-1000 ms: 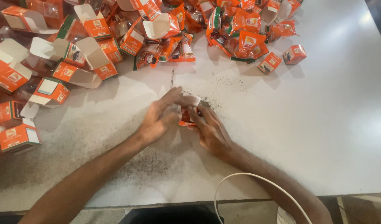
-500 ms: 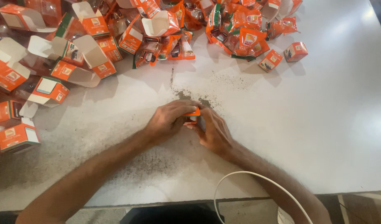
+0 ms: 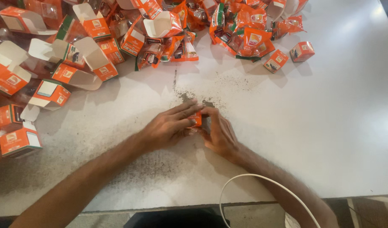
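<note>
Pinching noted: small orange box (image 3: 196, 119) is gripped between left hand (image 3: 168, 126) and right hand (image 3: 218, 134) on table (image 3: 329, 126). Judged light, thin card, crushable; best held at edges.

White table (image 3: 329, 139) — orange cartons (image 3: 50, 93), pouches (image 3: 244, 33), dark specks (image 3: 227, 82).

Two hands, left hand (image 3: 166, 128) and right hand (image 3: 219, 134), share one small orange box (image 3: 197, 120); one white cable (image 3: 261, 185).
</note>
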The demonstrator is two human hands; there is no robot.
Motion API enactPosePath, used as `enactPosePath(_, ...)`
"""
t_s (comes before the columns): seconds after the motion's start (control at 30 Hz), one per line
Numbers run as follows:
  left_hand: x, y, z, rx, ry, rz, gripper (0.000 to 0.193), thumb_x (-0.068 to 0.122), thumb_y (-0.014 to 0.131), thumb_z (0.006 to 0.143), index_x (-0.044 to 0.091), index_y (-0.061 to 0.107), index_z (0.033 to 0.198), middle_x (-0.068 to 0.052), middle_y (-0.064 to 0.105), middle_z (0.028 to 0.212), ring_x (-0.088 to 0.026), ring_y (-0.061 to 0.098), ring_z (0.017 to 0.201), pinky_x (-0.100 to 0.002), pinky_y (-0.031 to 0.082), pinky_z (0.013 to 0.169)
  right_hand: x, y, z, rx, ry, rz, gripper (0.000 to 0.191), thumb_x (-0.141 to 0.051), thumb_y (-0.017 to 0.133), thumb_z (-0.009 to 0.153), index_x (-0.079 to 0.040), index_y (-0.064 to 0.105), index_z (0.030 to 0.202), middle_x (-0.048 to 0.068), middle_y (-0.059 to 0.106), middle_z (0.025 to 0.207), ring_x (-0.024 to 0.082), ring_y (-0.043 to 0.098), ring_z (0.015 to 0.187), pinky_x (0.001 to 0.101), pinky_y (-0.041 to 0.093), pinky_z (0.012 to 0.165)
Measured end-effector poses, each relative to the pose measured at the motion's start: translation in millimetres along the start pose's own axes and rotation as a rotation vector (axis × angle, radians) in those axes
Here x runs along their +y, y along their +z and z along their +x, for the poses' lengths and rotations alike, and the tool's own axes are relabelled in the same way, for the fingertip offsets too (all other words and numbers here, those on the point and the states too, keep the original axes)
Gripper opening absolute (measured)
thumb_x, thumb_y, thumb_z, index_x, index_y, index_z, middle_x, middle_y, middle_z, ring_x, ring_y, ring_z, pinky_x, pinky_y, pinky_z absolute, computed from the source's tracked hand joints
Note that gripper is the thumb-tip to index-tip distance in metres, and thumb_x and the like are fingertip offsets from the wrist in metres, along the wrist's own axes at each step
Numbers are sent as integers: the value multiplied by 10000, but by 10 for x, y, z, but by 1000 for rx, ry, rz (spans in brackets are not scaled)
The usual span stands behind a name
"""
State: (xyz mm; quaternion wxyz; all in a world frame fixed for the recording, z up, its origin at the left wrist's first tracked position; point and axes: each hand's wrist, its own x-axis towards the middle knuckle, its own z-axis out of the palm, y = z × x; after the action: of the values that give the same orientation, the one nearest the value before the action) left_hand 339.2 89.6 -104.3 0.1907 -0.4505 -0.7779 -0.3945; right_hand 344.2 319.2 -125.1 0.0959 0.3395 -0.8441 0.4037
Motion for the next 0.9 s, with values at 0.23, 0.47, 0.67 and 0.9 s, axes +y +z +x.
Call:
enactPosePath(0.23, -329, -252, 150, -13, -5, 224, 313, 158, 794, 845, 97, 685, 1131, -183, 518, 1500, -388, 453, 1420, -581, 342, 1187, -52, -276, 176, 154, -44, -406, 436, -103, 764, 931, -154, 500, 1275, 218, 524, 1461, 409, 557, 1318, 523, 466, 1061)
enactPosePath(0.47, -1692, -726, 896, 404, -397, 827, 427, 118, 793, 802, -32, 608, 1156, -189, 619, 1005, -375, 588, 933, -538, 481, 773, 57, -437, 268, 237, 76, -461, 708, -156, 823, 850, -49, 441, 1437, 250, 324, 1582, 478, 320, 1477, 572, 302, 1193)
enactPosePath(0.67, -1024, -422, 920, 237, 171, 667, 379, 24, 701, 775, 14, 637, 1148, -165, 649, 1134, -352, 625, 1079, -469, 524, 915, 131, -404, 235, 372, -109, -158, 833, -240, 786, 960, 45, 248, 1529, 292, 264, 1595, 465, 316, 1489, 525, 319, 1225)
enactPosePath(0.9, -682, -558, 643, 149, -125, 344, 225, 39, 687, 996, 87, 597, 1197, -79, 668, 1274, -335, 640, 1194, -458, 553, 1017, 185, -218, 74, -26, 266, 257, 537, -139, 666, 1033, -17, 411, 1489, 196, 637, 1366, 312, 634, 1289, 400, 494, 1087)
